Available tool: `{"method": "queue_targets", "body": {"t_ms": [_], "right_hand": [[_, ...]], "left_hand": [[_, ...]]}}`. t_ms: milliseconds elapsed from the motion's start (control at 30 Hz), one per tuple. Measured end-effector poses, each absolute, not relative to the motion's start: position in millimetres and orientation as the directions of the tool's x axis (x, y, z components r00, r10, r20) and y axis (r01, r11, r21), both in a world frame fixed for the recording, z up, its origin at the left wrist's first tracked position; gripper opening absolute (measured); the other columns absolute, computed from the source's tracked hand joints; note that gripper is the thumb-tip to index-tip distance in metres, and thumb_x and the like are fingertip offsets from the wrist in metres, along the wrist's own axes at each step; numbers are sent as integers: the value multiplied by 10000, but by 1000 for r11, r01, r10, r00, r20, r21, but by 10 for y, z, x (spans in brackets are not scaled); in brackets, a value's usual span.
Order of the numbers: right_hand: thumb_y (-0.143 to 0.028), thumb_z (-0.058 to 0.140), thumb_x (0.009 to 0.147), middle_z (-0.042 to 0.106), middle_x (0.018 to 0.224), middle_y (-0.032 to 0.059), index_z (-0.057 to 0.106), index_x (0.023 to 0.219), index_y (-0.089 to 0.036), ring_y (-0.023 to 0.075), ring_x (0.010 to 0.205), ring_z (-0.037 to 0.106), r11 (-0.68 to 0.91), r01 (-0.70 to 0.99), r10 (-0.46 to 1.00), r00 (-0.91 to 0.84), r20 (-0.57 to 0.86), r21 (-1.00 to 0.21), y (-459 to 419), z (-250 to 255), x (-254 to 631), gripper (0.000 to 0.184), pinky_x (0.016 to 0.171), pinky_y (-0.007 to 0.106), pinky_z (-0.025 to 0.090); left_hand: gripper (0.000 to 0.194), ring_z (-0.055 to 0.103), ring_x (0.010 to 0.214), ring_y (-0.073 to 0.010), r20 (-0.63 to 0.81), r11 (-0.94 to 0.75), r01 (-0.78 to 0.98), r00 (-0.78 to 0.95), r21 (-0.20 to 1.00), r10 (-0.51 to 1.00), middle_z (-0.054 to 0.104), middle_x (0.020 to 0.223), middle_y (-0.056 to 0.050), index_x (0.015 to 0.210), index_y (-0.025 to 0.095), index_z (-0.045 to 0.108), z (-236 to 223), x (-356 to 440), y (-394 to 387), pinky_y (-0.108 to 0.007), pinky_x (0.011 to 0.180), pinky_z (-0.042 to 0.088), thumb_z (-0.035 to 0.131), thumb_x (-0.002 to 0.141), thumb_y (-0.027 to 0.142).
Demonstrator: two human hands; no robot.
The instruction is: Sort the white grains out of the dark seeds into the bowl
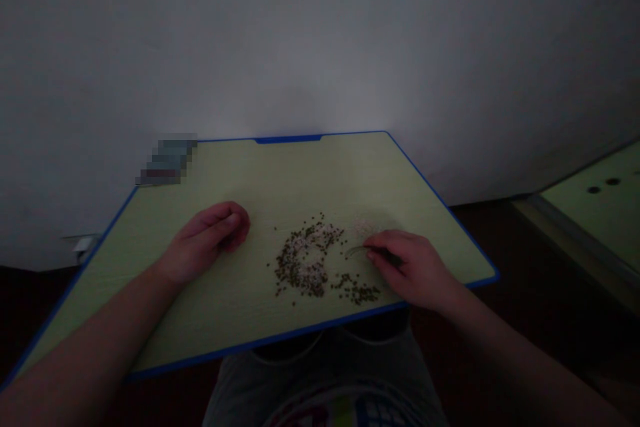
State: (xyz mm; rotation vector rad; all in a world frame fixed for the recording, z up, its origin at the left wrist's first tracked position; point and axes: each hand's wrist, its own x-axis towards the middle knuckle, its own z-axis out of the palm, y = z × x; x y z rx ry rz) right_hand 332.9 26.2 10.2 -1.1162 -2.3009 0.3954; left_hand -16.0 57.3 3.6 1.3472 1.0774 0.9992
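My right hand (407, 263) pinches thin, curved tweezers (356, 250), their tips pointing left just above the tabletop. In front of those tips lies a ring-shaped heap of small dark green beans mixed with pale rice grains (305, 260). Nearer the front edge is a smaller pile of mostly green beans (359, 290). Just beyond my right hand there is a patch of pale rice grains (366, 225). Left of the heap, my left hand (213, 237) rests on the table with its fingers curled into a loose fist, and nothing shows in it.
The pale table (240, 320) has a blue rim and stands against a grey wall (300, 47). A pixelated flat object (167, 161) sits at its far left corner. My lap (325, 380) is under the front edge. At right is a pale green panel (600, 193) with dark round holes.
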Motion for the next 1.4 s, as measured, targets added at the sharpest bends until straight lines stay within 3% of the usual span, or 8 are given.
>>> {"method": "queue_targets", "body": {"t_ms": [433,667,967,1400], "right_hand": [[-187,530,889,708,861,44,655,992,-174,153,785,649,662,571,743,-583,328,-486,293,111,3290,163,711,277,509],[-191,497,896,724,911,66,662,1016,-162,171,816,668,594,683,802,-461,379,-425,278,65,3242,205,751,296,523],[-215,535,863,728,883,60,675,987,-175,184,770,678,449,773,877,-285,387,-448,335,51,3324,192,709,307,532],[-196,527,884,722,922,54,662,1018,-177,173,823,667,560,660,828,-455,326,-500,348,118,3318,191,736,309,525]], "left_hand": [[278,407,510,-99,-2,-17,76,239,997,971,522,608,3,773,148,559,48,-157,567,-252,469,303,563,846,416],[257,416,525,-99,-6,-11,66,242,998,970,528,621,10,787,155,569,17,-183,578,-252,481,309,553,862,400],[273,405,518,-100,4,-18,49,260,999,966,523,610,11,778,161,574,28,-165,578,-252,473,297,565,852,423],[274,407,525,-107,-6,-18,97,243,995,970,515,620,1,767,155,548,66,-150,557,-262,485,309,537,863,412]]}}
